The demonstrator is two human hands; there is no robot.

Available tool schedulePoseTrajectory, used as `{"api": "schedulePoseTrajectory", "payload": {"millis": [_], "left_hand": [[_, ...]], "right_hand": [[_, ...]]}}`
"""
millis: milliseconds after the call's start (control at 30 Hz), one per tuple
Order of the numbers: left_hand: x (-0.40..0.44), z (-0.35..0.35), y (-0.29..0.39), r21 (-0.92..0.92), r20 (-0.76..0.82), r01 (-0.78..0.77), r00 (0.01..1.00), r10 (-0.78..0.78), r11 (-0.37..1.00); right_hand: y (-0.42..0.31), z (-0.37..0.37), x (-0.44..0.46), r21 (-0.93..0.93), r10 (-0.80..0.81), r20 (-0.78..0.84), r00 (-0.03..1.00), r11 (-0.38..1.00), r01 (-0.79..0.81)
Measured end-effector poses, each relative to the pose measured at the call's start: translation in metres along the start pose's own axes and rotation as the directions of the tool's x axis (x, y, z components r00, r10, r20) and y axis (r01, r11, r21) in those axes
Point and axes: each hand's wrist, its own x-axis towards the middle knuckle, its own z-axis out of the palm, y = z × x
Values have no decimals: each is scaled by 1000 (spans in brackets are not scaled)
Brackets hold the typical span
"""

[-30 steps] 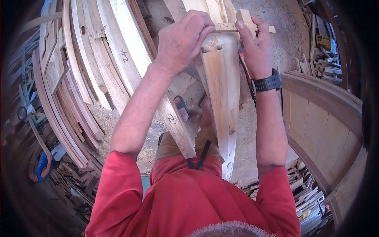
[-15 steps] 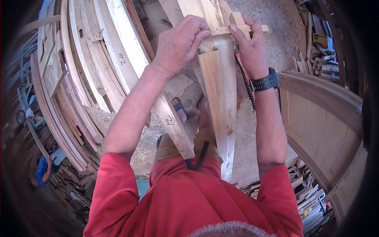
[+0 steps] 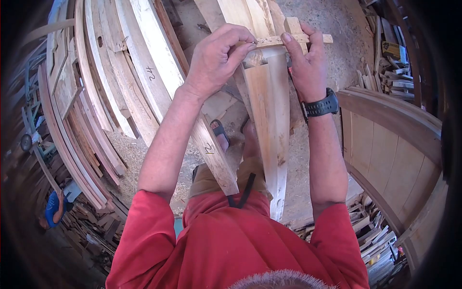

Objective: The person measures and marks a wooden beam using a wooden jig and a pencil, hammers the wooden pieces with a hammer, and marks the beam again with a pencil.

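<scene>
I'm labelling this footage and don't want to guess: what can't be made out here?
All in the head view:
- Tiny item in the left hand: too small, partly behind fingertips.
- Part of the wooden strip: behind the right hand.
- Long boards' far ends: cut by the top edge.
- Wristwatch display: too small, angled away.
- Yellow box's lettering: too small, blurred.

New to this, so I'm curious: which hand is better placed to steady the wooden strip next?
Right, probably: the right hand grips the wooden strip beside the block; the left hand pinches near one end.
</scene>
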Motion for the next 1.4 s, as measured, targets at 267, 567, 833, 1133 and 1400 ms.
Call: {"api": "schedulePoseTrajectory", "payload": {"millis": [267,567,833,1133,1400], "left_hand": [[-8,2,1,220,-43,-64,996,75,973],[21,-13,47,47,-155,87,985,-79,995],[-16,-2,-5,-474,-229,368,826,-515,800],[-12,14,5,-481,-117,446,820,-560,755],[-11,23,6,-298,-57,491,847,-529,819]], "right_hand": [[8,5,-4,75,-14,40,999,997,11],[37,-5,-18,210,258,33,966,943,-259],[26,0,1,29,287,159,945,955,-295],[22,4,2,-234,254,193,948,950,-207],[27,5,1,-207,326,208,922,936,-284]]}}
